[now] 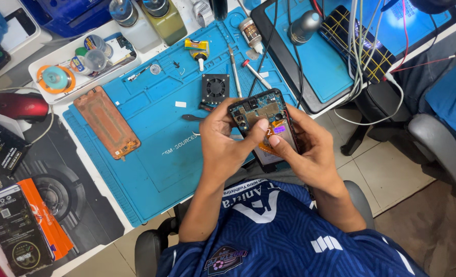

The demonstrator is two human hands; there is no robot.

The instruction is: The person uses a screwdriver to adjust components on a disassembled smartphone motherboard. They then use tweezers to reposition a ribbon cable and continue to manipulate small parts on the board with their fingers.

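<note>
Near the centre of the frame, both hands hold an opened phone (265, 126) with its back cover off, so that the circuit board and dark inner parts show at its upper end. The left hand (224, 139) wraps the phone's left edge, its thumb lying across the middle of the open body, fingers curled behind. The right hand (305, 149) cups the right edge and lower end, its thumb pressed onto the inside near a small purple and orange patch; both thumbs nearly meet over the device. The phone hangs over the near edge of a blue work mat (156, 149) that covers the middle of the desk. Left of centre on the mat lies a detached orange-brown phone back panel (107, 122), tilted, well apart from the hands. Just above the phone sits a small black square fan (215, 87), and beside it a thin screwdriver (234, 72) and a red-tipped tool (255, 73). In the upper left a white tray (84, 64) holds reels and small round tins. A red computer mouse (20, 105) rests at the left edge. A bundle of cables (364, 46) runs down at the upper right.
</note>
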